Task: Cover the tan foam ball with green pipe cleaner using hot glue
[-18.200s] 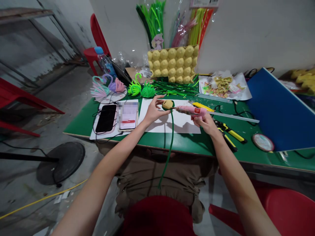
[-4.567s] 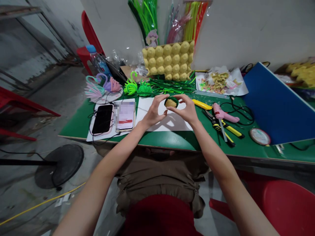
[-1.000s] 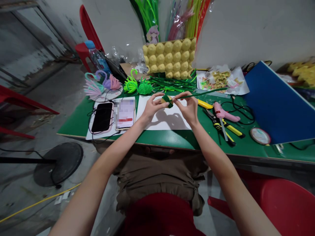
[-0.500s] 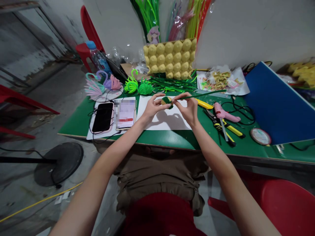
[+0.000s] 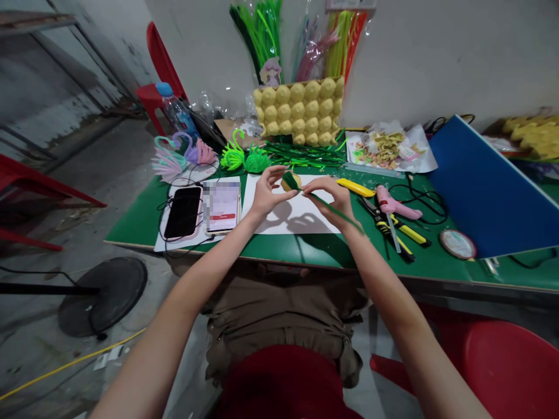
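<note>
Left hand: the left hand is closed with its fingertips around the small tan egg-carton cup, which it holds up above the white paper sheet.
Right hand: the right hand pinches the dark green fuzzy pipe cleaner just beside the cup; the free end of the stem runs past the wrist toward the person.
Cup: it is in the air between both hands, over the far part of the white paper sheet, and a green turn of the stem lies on it.
Near the paper sheet: to its right lie the yellow utility knife, the pink hot glue gun and the yellow-handled pliers; to its left lie two phones; behind it stands the yellow egg tray on the green desk.
Risk 1: the turn on the cup can slip or open, I think, if the right hand loosens its pinch, because the stem is springy.
Risk 2: the thin cup can be crushed if the left fingertips press too hard.
Risk 3: the long free end can sweep against the tools to the right of the paper sheet.
</note>
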Demonstrator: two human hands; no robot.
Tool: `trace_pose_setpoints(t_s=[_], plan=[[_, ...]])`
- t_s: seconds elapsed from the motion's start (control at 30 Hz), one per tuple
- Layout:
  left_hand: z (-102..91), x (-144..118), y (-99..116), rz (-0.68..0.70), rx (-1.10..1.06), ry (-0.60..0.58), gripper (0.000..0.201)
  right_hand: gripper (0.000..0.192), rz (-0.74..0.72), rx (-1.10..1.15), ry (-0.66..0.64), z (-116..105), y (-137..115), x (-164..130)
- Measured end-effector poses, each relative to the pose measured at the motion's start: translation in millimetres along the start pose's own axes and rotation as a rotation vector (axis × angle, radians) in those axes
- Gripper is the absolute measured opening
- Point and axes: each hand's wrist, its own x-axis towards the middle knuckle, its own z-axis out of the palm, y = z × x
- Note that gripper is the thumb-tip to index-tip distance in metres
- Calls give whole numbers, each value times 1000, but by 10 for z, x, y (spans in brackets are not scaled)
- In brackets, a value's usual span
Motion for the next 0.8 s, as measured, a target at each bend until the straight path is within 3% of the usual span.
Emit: trace_pose_setpoints(t_s=[0.1, 0.23, 0.3, 0.4, 0.5, 0.6, 0.7, 0.8], plan=[[-28, -13, 6, 127, 211, -3, 70, 17, 178, -75, -157, -278, -161, -150], [-48, -32, 12, 236, 342, -24, 66, 22, 505, -246, -282, -981, -224, -387], [-46, -34, 13, 279, 325, -55, 66, 19, 643, -415, -278, -1352, -113, -470], [-33, -31, 16, 304, 238, -113, 70, 32, 695, -744, -325, -1725, 198, -553], [-17, -29, 21, 302, 153, -164, 77, 48, 708, -916, -502, -1835, 523, -632], [-1, -30, 33, 279, 79, -189, 83, 51, 742, -1019, -563, -1821, 716, -697], [14, -30, 52, 237, 15, -184, 88, 39, 803, -973, -566, -1817, 765, -703], [15, -31, 69, 190, -9, -184, 89, 25, 827, -876, -451, -1845, 718, -656]])
